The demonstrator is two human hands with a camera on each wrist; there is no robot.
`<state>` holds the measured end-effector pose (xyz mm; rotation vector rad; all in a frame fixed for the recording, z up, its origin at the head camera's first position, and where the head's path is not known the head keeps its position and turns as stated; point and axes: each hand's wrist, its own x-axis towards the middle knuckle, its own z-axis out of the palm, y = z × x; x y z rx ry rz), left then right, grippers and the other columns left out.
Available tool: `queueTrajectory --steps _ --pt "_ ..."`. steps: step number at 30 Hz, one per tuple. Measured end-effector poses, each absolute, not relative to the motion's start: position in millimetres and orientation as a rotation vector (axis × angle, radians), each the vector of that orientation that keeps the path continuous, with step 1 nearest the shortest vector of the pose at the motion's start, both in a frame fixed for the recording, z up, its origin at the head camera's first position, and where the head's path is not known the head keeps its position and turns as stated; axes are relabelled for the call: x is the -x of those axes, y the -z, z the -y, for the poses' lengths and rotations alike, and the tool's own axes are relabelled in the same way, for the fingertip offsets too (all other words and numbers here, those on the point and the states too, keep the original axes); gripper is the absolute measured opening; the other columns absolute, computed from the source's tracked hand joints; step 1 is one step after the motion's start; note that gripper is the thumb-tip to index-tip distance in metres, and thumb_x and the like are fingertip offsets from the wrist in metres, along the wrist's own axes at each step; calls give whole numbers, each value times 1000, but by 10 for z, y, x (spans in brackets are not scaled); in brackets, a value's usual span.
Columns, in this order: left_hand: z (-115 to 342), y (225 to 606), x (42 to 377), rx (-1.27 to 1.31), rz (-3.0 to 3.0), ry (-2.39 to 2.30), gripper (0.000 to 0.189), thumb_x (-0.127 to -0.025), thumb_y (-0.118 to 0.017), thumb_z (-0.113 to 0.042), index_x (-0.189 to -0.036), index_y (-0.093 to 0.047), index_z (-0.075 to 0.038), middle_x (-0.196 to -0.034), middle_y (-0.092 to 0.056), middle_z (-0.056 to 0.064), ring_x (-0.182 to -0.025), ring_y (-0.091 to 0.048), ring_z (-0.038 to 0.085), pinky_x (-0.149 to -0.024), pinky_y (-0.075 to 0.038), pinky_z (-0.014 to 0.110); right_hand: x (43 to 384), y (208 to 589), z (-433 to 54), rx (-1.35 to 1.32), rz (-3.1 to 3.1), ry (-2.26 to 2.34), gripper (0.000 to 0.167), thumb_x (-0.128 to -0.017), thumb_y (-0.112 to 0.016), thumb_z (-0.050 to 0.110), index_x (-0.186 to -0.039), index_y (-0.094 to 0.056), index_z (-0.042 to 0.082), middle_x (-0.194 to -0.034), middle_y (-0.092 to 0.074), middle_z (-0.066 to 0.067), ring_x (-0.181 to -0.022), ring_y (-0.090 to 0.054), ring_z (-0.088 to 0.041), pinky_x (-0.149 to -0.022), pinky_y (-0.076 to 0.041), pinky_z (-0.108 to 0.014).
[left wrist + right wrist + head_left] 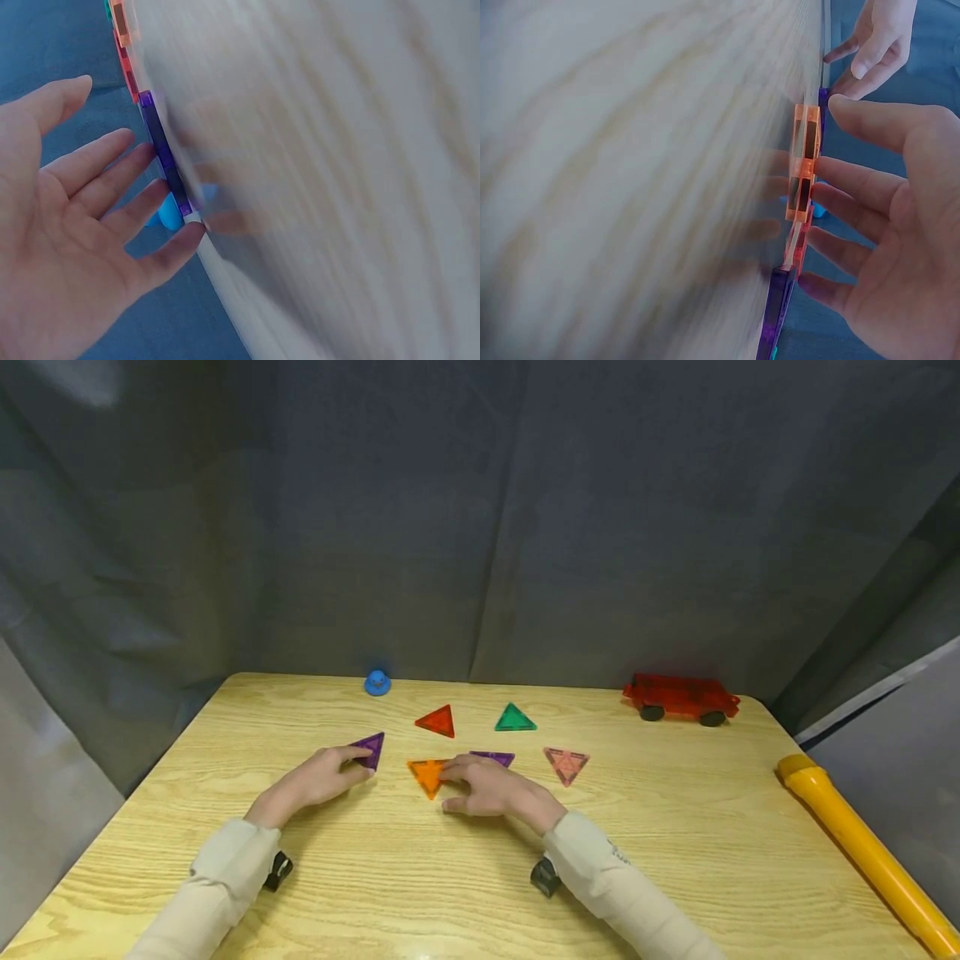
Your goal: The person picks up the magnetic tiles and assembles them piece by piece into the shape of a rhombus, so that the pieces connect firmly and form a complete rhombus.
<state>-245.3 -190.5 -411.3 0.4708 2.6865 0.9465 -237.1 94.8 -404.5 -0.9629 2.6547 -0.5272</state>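
On the left of the table, my left hand [318, 779] touches a purple triangular tile [375, 747] with its fingertips. In the left wrist view the fingers are extended and the thumb stands apart from the tile. My right hand [491, 787] reaches over an orange triangular tile [425, 771], fingertips right at its upper face and covering its right corner. The thumb is spread away from it in the right wrist view. Just behind the right hand lies a second purple triangular tile [498, 757], partly hidden by that hand. All these tiles lie flat.
Farther back are a red triangle [438, 721] and a green triangle [515, 718]; a pink triangle [566, 764] lies right of my right hand. A blue rubber duck [377, 682] and a red wheeled base [681, 696] stand at the back edge. A yellow tube [862, 843] lies along the right edge.
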Motion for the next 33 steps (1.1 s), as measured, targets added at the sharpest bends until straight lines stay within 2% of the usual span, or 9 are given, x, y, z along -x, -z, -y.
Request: queueTrajectory --steps 2,5,7,8,16,19,23,30,33 --pt "1905 4109 2436 -483 -2695 -935 55 -97 -53 -29 -141 -42 2 -135 -46 30 -61 -45 16 -67 -41 35 2369 4051 -953 969 -2653 538 47 -93 -62 30 -133 -56 8 -144 -45 -9 -137 -34 -30 -111 -27 -44" --pt "1907 4109 2410 -499 -2720 -905 53 -97 -52 -29 -140 -44 2 -139 -43 30 -88 -54 25 -81 -41 41 2364 4059 -967 969 -2647 553 46 -92 -63 29 -132 -57 8 -144 -45 -9 -137 -33 -30 -112 -26 -45" --pt "1912 4110 2389 -510 -2732 -888 53 -97 -52 -29 -140 -44 1 -140 -41 30 -109 -52 32 -92 -40 46 2358 4064 -978 967 -2644 551 46 -92 -63 29 -132 -57 8 -144 -45 -8 -138 -32 -30 -112 -25 -46" --pt "1913 4112 2379 -504 -2730 -892 52 -97 -52 -29 -140 -44 1 -140 -41 30 -112 -51 34 -94 -39 48 2354 4064 -984 966 -2643 548 46 -92 -63 29 -133 -56 8 -144 -45 -8 -138 -32 -30 -112 -24 -46" --pt "1894 4093 2295 -495 -2698 -926 54 -97 -53 -30 -141 -44 0 -142 -38 31 -120 -47 36 -99 -37 53 2308 4044 -1033 974 -2651 559 44 -91 -63 28 -129 -59 7 -142 -48 -10 -138 -30 -33 -113 -21 -47" --pt "1883 4094 2272 -495 -2697 -916 54 -97 -53 -31 -141 -44 0 -142 -38 31 -112 -49 32 -93 -39 49 2285 4038 -1056 983 -2649 577 42 -90 -63 27 -127 -61 6 -139 -50 -10 -138 -30 -33 -113 -20 -48" --pt "1880 4097 2229 -513 -2707 -918 53 -97 -54 -30 -140 -45 0 -141 -39 31 -122 -47 39 -99 -37 53 2254 4044 -1074 992 -2644 584 41 -91 -63 27 -126 -62 7 -138 -52 -8 -138 -31 -31 -114 -19 -48" --pt "1845 4077 2140 -523 -2687 -949 54 -97 -55 -29 -140 -44 1 -141 -39 32 -120 -47 42 -100 -36 54 2195 4055 -1106 1014 -2642 586 40 -90 -64 27 -124 -63 7 -137 -53 -6 -138 -33 -30 -113 -20 -48" --pt "1825 4071 2114 -518 -2681 -949 55 -96 -55 -30 -140 -44 0 -142 -38 31 -130 -37 44 -105 -30 57 2159 4044 -1117 1019 -2632 586 40 -90 -64 27 -124 -63 7 -137 -53 -7 -138 -32 -30 -113 -19 -48"
